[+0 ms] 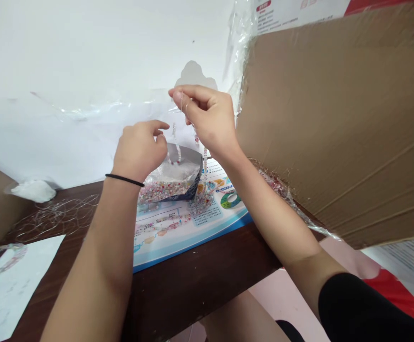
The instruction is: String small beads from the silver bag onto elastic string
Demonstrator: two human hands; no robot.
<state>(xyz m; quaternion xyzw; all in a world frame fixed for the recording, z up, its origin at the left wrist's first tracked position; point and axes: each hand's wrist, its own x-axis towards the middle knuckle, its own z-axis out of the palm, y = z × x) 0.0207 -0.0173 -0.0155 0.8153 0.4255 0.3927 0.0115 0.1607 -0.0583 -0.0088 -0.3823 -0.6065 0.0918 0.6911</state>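
My right hand (207,111) is raised in front of the white wall, thumb and index finger pinched on a thin clear thread. Strands of small pink and clear beads (205,166) hang below it. Lower and to the left, my left hand (143,145) has curled fingers near the strand of beads (177,147); what it holds, if anything, is too small to tell. Behind and below the hands, an open bag (189,166) of small multicoloured beads (160,190) lies on a printed blue and white sheet (192,237).
A large cardboard box (335,109) stands at the right. Tangled clear thread (61,213), a white bundle (34,190) and a bead ring (5,259) on white paper (18,294) lie at the left of the dark table (207,275).
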